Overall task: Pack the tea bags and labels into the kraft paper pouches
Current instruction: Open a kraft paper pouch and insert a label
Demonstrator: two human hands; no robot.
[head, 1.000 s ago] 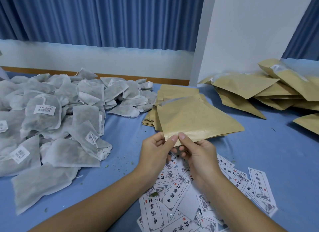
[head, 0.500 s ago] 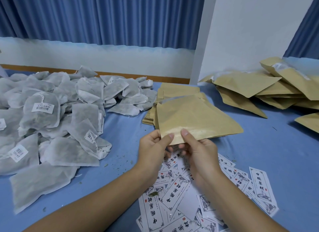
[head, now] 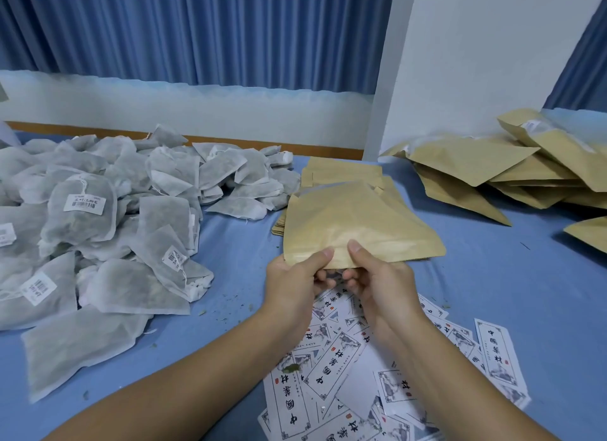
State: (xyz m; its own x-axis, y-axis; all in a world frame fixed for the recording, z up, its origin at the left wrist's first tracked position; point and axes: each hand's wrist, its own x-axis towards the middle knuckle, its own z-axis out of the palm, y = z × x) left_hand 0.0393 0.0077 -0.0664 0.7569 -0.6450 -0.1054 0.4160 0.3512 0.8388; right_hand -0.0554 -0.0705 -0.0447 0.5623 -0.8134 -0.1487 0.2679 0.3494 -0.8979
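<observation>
While both hands hold one pouch off the table: flat tan kraft paper pouch [head: 358,223] sits in the air at centre, its near edge towards the person and its far end over the supply stack.
Left hand: the left hand [head: 295,279] pinches the near edge, thumb on top and fingers curled underneath.
Right hand: the right hand [head: 377,276] pinches the same edge just beside the left, thumb on top and fingers under.
Grip, judged: two pinches close together on one edge suit pulling or rubbing two paper layers apart.
Pouch mouth: cannot tell whether it is open or which end it is at. A small notch shows on the far edge.
Contents: nothing visible inside; the pouch looks flat.
Supply stack: low stack of flat tan empty pouches [head: 341,171] lies behind the held one, within reach for the next pick.
Tea bags: heap of grey-white mesh tea bags [head: 98,217], some with barcode tags, covers the left side, nearest the left hand.
Labels: white printed paper labels [head: 328,375] lie scattered under the forearms, close for a quick grab.
Finished side, judged: loose pile of bulkier tan pouches [head: 492,164] at far right looks like packed output, kept apart from the empties.
Surface: blue cloth-covered table [head: 492,276], flecked with tea crumbs.
Step, judged: opening the pouch; filling not yet begun.
</observation>
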